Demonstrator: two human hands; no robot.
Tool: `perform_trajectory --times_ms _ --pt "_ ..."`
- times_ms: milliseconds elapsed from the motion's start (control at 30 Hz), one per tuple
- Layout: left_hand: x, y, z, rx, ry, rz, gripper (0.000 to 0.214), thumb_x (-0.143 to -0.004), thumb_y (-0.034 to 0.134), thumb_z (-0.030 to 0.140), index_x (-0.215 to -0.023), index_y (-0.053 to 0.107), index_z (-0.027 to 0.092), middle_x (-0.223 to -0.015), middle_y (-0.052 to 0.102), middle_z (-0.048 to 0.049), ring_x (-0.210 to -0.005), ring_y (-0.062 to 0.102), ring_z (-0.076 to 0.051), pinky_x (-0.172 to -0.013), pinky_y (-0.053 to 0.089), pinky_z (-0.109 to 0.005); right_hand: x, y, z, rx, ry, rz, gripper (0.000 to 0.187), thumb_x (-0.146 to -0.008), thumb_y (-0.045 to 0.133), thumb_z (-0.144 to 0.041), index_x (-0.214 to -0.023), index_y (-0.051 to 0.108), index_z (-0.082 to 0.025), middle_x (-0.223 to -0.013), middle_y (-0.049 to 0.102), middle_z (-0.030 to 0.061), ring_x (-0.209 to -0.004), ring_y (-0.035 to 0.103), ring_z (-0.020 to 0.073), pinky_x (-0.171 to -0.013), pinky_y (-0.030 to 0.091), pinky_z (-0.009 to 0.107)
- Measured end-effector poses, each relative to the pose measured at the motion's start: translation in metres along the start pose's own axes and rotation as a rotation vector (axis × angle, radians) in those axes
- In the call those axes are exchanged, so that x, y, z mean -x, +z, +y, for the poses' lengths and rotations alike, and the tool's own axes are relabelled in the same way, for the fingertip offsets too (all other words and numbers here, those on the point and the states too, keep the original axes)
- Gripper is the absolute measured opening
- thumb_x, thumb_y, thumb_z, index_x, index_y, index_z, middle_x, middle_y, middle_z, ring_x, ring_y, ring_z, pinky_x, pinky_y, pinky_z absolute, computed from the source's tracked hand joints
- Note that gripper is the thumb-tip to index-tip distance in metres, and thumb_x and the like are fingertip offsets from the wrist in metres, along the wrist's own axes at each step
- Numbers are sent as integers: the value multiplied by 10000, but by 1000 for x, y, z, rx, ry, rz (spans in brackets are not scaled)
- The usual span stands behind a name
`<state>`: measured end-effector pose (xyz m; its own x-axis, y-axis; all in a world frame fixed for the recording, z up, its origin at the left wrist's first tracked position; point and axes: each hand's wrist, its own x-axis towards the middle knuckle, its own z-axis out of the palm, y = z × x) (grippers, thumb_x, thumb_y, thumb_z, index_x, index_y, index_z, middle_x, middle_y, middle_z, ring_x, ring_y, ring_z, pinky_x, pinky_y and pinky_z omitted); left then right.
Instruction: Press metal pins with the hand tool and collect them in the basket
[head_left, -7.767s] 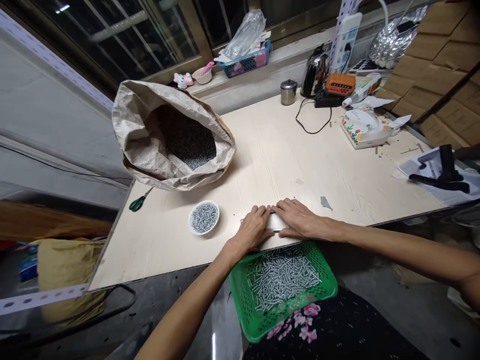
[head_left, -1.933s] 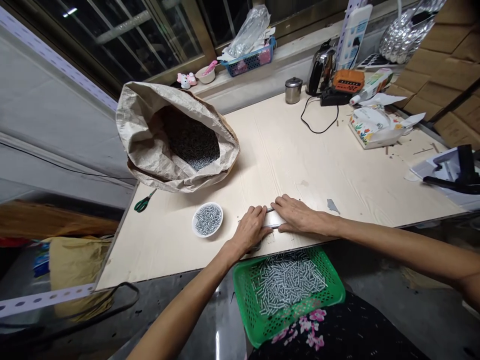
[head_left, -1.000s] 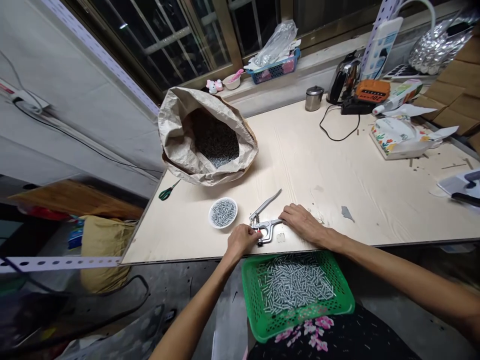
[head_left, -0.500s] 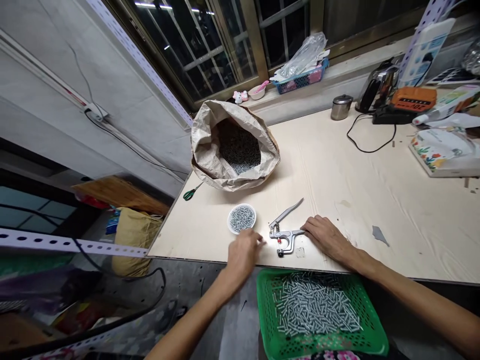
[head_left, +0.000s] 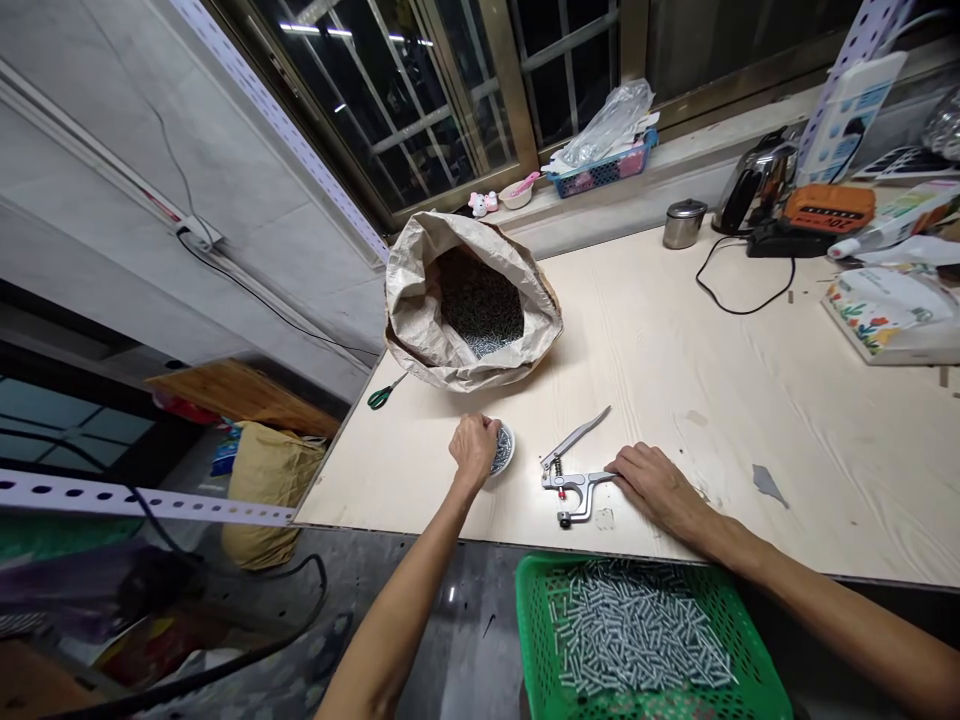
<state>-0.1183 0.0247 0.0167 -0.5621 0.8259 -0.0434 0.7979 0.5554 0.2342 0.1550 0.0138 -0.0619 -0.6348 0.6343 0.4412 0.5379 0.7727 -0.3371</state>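
My left hand (head_left: pixel 474 447) reaches into a small white bowl (head_left: pixel 505 452) of little metal pieces, fingers bunched downward; whether it holds any I cannot tell. Silver press pliers (head_left: pixel 574 472) lie on the pale wooden table (head_left: pixel 675 340) with their upper handle sprung open. My right hand (head_left: pixel 656 483) rests on the end of the lower handle and pins it to the table. A green plastic basket (head_left: pixel 534 620) holding several small metal tubes sits below the table's front edge, near my lap.
An open paper sack (head_left: pixel 420 300) full of metal pieces stands behind the bowl. Green-handled scissors (head_left: pixel 384 393) lie at the left edge. A kettle (head_left: pixel 754 180), a steel cup (head_left: pixel 682 222), an orange device (head_left: pixel 825 208) and a tissue box (head_left: pixel 885 315) stand at the far right.
Both hands pressed the pliers together earlier. The upper handle has since sprung open. My left hand left the pliers and moved left into the white bowl; the view swung left.
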Motion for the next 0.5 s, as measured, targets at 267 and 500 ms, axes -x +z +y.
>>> perform_trajectory --times_ms 267,500 --pt "0 -11 -6 279 -75 3 234 -736 534 338 -767 694 170 -810 715 -55 -771 636 -189 -597 400 -236 0 2 0 9 6 4 179 -908 430 -138 -889 602 -185 -838 596 59 -773 503 196 -688 357 325" --pt "65 0 -7 473 151 -333 251 -672 539 372 -630 643 147 -571 594 11 -539 535 -119 -497 376 -203 -1 -1 1 60 -23 -40 219 -931 404 -139 -894 615 -181 -823 601 50 -784 490 187 -716 319 329"
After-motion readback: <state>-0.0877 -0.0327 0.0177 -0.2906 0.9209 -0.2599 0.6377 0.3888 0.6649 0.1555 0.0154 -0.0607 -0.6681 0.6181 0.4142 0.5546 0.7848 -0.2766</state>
